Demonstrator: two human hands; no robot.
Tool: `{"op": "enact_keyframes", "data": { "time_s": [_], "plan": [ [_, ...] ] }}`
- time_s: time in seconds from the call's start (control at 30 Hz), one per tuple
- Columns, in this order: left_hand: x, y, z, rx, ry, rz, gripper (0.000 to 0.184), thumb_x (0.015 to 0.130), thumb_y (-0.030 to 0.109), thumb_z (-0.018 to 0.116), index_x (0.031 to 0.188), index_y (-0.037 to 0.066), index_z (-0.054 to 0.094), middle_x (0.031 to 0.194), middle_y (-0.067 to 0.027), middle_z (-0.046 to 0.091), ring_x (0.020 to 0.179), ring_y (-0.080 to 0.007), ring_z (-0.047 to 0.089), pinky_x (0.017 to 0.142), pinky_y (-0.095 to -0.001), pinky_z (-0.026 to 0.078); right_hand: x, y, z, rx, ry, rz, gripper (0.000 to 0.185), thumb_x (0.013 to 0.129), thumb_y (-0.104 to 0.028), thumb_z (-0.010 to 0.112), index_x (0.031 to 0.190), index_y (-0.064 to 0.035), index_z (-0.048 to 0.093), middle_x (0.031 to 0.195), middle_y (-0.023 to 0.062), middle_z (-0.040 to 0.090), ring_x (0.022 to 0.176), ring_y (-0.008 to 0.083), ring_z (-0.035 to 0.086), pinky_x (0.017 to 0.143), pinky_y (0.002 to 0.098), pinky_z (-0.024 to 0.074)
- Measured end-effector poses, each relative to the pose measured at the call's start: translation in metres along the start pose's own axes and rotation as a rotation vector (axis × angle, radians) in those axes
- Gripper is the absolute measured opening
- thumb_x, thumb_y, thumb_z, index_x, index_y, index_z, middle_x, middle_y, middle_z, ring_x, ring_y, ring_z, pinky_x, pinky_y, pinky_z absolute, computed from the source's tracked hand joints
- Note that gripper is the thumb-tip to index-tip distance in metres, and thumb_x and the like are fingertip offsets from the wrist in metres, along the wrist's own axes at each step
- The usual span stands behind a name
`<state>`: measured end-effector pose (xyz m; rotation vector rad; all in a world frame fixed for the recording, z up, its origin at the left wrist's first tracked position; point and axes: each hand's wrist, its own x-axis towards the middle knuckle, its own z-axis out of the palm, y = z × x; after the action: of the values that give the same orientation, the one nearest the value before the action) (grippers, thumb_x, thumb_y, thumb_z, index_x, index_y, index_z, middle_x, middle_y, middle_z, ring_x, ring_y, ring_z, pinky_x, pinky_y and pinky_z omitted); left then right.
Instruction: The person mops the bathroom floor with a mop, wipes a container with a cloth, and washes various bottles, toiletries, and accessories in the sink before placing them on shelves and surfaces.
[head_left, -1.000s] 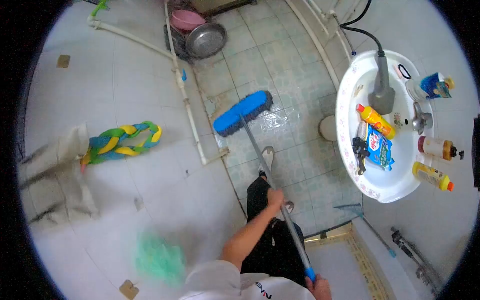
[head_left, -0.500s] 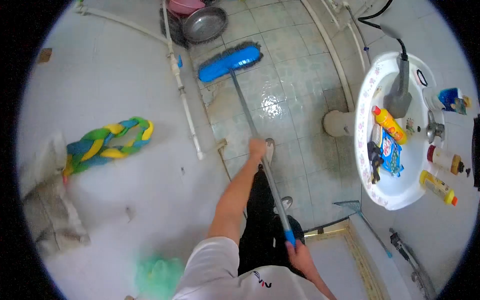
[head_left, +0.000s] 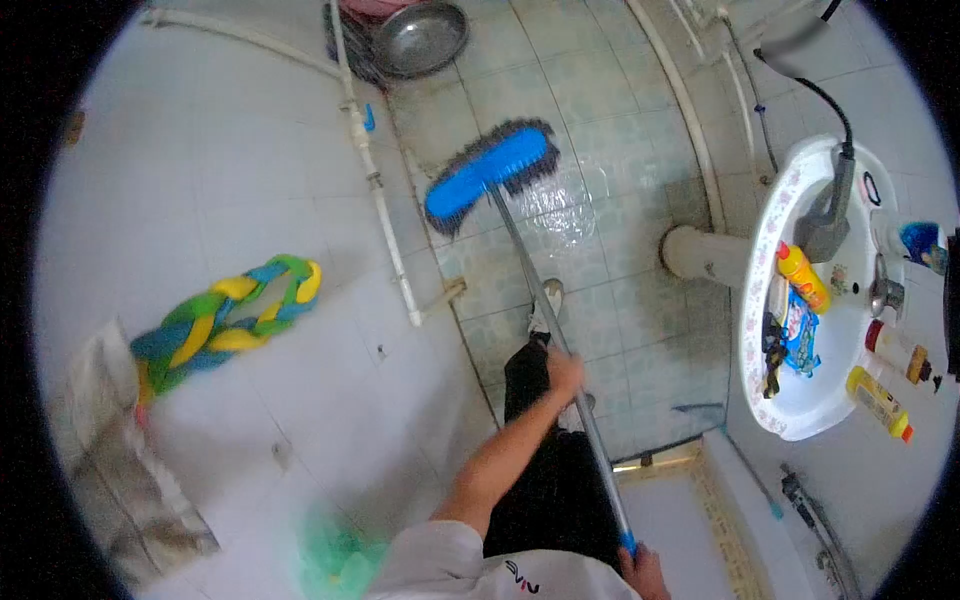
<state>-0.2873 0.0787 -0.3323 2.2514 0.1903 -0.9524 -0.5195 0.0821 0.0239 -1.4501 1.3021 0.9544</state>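
A long-handled brush (head_left: 490, 172) with a blue head and dark bristles rests on the tiled floor beyond my feet. Its grey pole runs back toward my body. My left hand (head_left: 566, 373) is wrapped round the middle of the pole. Lower down, my right hand (head_left: 643, 572) grips the pole by its blue end. A shiny wet patch (head_left: 570, 215) lies on the tiles just right of the brush head.
A white sink (head_left: 757, 330) with bottles and a blue packet is at the right, its pedestal (head_left: 705, 257) reaching left. A metal basin (head_left: 420, 38) sits at the top. A pipe (head_left: 383, 230) and a braided cloth (head_left: 230, 315) are on the left wall.
Over the last second the brush head went away from me, then came back nearer and slightly right. Both hands drew back toward my body with the pole since the middle frame.
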Motion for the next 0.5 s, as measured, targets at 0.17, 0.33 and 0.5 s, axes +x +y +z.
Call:
{"op": "enact_keyframes", "data": {
  "time_s": [0.17, 0.33, 0.5],
  "plan": [
    [0.168, 0.051, -0.021, 0.410, -0.230, 0.077, 0.035, 0.080, 0.023, 0.052, 0.089, -0.011, 0.057, 0.099, -0.0303, 0.057, 0.096, -0.0399, 0.056, 0.079, -0.0468, 0.043, 0.099, -0.086, 0.003, 0.086, 0.079, -0.107, 0.040, 0.087, -0.033, 0.054, 0.081, 0.0057, 0.052, 0.059, 0.0245, 0.055, 0.056, 0.0426, 0.057, 0.048, 0.0456, 0.0435],
    [0.173, 0.108, -0.045, -0.091, -0.170, -0.075, 0.022, 0.075, 0.014, 0.055, 0.083, -0.007, 0.057, 0.076, -0.0191, 0.059, 0.059, -0.0296, 0.059, 0.051, -0.0405, 0.045, 0.117, -0.097, 0.005, 0.248, 0.145, -0.232, 0.037, 0.087, -0.031, 0.056, 0.076, 0.0034, 0.050, 0.054, 0.0212, 0.054, 0.051, 0.0381, 0.058, 0.044, 0.0413, 0.0435],
    [0.076, 0.014, 0.003, -0.144, -0.095, 0.145, 0.023, 0.076, 0.008, 0.054, 0.092, -0.007, 0.051, 0.067, -0.0143, 0.056, 0.048, -0.0242, 0.054, 0.042, -0.0382, 0.043, 0.060, 0.040, 0.029, 0.153, 0.136, -0.150, 0.039, 0.083, -0.036, 0.060, 0.075, 0.0009, 0.052, 0.057, 0.0198, 0.056, 0.052, 0.0373, 0.057, 0.049, 0.0431, 0.0445]
  ]
}}
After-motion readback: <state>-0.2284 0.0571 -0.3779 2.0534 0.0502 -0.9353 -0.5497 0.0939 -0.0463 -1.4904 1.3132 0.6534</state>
